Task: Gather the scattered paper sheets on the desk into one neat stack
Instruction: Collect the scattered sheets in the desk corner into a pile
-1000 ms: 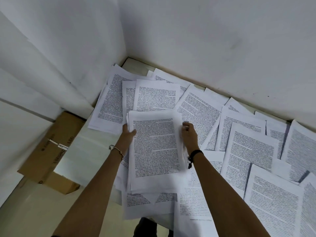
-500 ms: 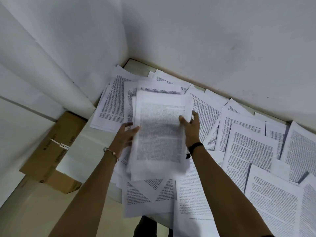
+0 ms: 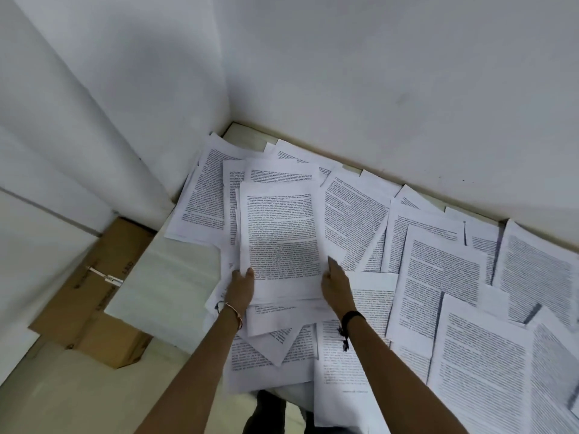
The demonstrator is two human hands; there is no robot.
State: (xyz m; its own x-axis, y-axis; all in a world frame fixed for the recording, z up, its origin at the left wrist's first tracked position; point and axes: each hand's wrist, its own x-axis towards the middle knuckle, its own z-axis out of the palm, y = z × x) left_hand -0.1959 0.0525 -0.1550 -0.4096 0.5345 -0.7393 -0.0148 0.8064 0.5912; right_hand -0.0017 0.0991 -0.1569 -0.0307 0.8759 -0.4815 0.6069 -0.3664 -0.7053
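Observation:
A stack of printed sheets (image 3: 280, 233) lies on top of other pages near the desk's far left corner. My left hand (image 3: 239, 288) grips the stack's lower left edge, thumb on top. My right hand (image 3: 336, 285) holds its lower right edge. Loose printed sheets (image 3: 445, 270) cover the white desk (image 3: 163, 277) to the right, overlapping one another. More loose sheets (image 3: 269, 355) lie crooked under my wrists at the near edge. A page (image 3: 203, 195) sits at the far left by the wall.
White walls (image 3: 376, 89) meet in a corner right behind the papers. A brown cardboard box (image 3: 94, 292) stands on the floor to the left of the desk. Bare desk surface shows at the left edge.
The stack was lifted and tilted half a second ago; now it lies flatter and further from me, and both hands have slid down to its lower corners.

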